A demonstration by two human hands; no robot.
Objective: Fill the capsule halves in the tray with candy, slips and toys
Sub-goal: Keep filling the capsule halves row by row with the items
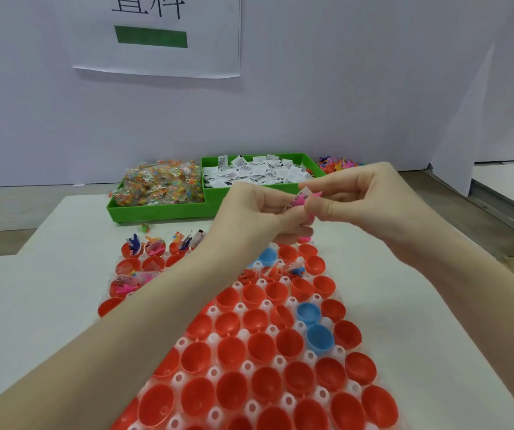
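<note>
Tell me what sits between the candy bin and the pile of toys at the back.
In the head view, the green bin of white slips lies between the candy bin and the toy pile.

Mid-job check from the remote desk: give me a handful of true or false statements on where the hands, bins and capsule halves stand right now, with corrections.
1. Both hands meet above the tray, sharing a grip on a small pink toy with a white slip. True: the left hand and the right hand pinch it together.
2. The green bin holds candy packets on its left side and white slips on its right side. True.
3. All capsule halves in the tray are red. False: a few blue halves sit among the red halves.
4. The nearest rows of halves are already filled. False: they look empty; filled halves are in the far rows.
5. The loose toys lie left of the bin. False: they lie to its right.
</note>
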